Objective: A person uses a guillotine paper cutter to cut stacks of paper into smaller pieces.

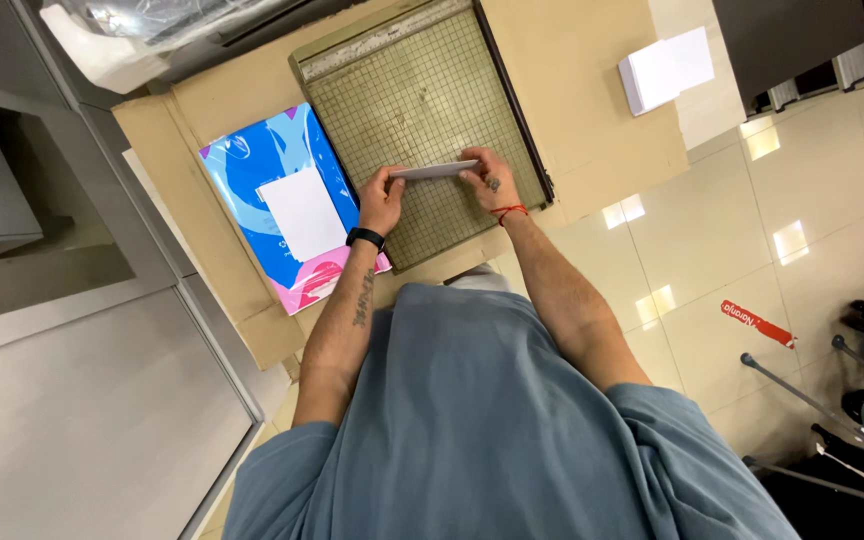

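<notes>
White paper stack (pixel 434 170), thin and seen edge-on, is held level just above the green gridded cutting board (pixel 422 130), probably so its sheets can be squared; the left hand (pixel 382 198) pinches its left end and the right hand (pixel 487 180) pinches its right end. Left of the board lies a blue and pink paper pack (pixel 252 180) with a white sheet (pixel 302 212) on it

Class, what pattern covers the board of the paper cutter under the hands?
A fine square grid on a worn olive-green paper cutter board, seen in the head view.
</notes>
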